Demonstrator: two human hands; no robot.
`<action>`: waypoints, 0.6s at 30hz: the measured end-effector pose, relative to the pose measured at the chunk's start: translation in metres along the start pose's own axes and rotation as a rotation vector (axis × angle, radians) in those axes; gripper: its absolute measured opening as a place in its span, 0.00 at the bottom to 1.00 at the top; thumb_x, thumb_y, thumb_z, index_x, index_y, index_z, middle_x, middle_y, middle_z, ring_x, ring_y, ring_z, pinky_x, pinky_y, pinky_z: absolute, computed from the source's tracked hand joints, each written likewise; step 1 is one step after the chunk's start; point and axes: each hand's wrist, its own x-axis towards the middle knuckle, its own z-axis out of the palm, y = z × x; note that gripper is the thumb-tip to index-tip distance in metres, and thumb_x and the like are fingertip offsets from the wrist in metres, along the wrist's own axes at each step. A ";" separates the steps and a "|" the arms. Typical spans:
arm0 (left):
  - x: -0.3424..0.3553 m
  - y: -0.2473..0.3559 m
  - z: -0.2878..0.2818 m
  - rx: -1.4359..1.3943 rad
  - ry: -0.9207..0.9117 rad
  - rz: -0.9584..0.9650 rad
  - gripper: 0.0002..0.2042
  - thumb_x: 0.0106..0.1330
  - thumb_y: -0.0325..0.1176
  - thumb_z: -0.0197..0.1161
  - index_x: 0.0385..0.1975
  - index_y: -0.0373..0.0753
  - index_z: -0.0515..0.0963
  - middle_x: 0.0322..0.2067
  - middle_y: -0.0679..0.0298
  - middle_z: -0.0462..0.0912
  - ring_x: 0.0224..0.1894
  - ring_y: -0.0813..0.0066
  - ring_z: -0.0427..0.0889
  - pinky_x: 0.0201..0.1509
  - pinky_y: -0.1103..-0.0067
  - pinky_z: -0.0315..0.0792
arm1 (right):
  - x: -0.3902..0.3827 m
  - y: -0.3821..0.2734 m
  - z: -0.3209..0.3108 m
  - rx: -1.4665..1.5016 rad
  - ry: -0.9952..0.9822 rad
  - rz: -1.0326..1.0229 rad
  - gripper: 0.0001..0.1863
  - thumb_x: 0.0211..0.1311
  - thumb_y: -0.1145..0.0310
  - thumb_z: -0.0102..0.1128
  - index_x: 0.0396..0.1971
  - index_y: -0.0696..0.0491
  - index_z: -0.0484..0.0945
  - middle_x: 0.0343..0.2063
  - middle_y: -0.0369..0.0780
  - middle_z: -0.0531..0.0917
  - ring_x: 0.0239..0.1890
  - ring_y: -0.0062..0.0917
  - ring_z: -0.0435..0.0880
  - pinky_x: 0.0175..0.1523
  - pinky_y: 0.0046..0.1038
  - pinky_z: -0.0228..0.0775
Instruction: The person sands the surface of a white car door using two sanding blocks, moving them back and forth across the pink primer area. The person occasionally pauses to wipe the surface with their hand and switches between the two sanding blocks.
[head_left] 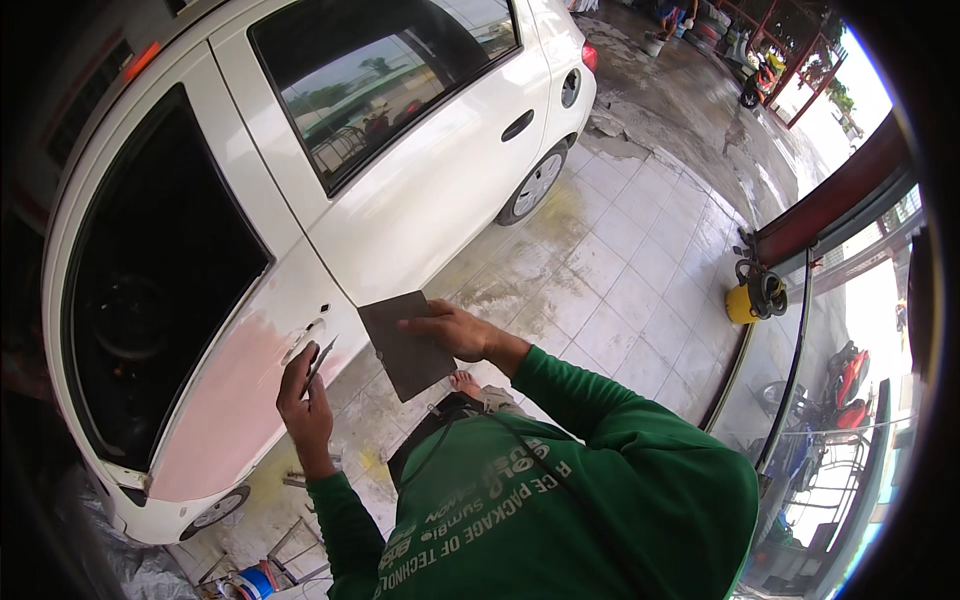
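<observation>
My left hand point(302, 398) grips a small flat spreader blade point(322, 357) and holds it against the front door of a white car point(420, 190), just beside the door handle point(305, 338). A pink filler patch point(225, 400) covers the lower door panel to the left of that hand. My right hand point(450, 328) holds a dark grey rectangular board point(403, 345) by its upper right edge, tilted, in front of my chest. Green sleeves cover both forearms.
Wet grey floor tiles point(600, 270) stretch to the right of the car. A yellow pressure washer point(752, 295) stands at the right by a glass rail. A blue tub point(257, 582) and metal frame lie at the lower left. Motorbikes point(848, 385) park far right.
</observation>
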 end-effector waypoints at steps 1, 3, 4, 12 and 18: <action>-0.008 0.011 -0.012 0.029 -0.027 0.075 0.21 0.61 0.14 0.56 0.53 0.36 0.82 0.51 0.55 0.85 0.55 0.57 0.83 0.57 0.68 0.77 | -0.009 0.009 0.019 -0.181 -0.056 -0.014 0.22 0.72 0.64 0.59 0.55 0.66 0.73 0.46 0.47 0.84 0.48 0.38 0.85 0.55 0.37 0.75; -0.023 0.033 -0.027 0.089 -0.066 0.226 0.20 0.62 0.14 0.56 0.52 0.37 0.83 0.52 0.55 0.85 0.55 0.57 0.84 0.59 0.69 0.77 | -0.018 0.031 0.067 -0.585 -0.002 -0.378 0.20 0.74 0.62 0.55 0.52 0.66 0.73 0.42 0.50 0.82 0.45 0.43 0.83 0.51 0.39 0.74; -0.036 0.033 -0.030 0.080 -0.085 0.244 0.17 0.63 0.15 0.57 0.47 0.36 0.85 0.52 0.55 0.85 0.55 0.57 0.84 0.61 0.69 0.76 | -0.022 0.041 0.090 -0.789 0.021 -0.563 0.20 0.76 0.61 0.53 0.51 0.67 0.73 0.40 0.52 0.82 0.43 0.46 0.83 0.49 0.40 0.74; -0.213 -0.004 -0.094 -0.042 -0.358 -0.026 0.17 0.57 0.15 0.54 0.42 0.35 0.86 0.45 0.54 0.88 0.53 0.58 0.86 0.61 0.69 0.76 | -0.055 0.144 0.161 -0.404 0.376 -0.393 0.21 0.74 0.60 0.56 0.53 0.64 0.74 0.41 0.52 0.82 0.44 0.49 0.82 0.48 0.38 0.76; -0.251 0.059 -0.191 -0.258 0.148 -0.123 0.18 0.64 0.15 0.53 0.54 0.28 0.79 0.56 0.50 0.81 0.60 0.57 0.81 0.65 0.70 0.72 | -0.109 0.079 0.245 0.246 0.198 -0.250 0.25 0.72 0.58 0.61 0.57 0.63 0.71 0.49 0.45 0.81 0.48 0.31 0.85 0.50 0.33 0.83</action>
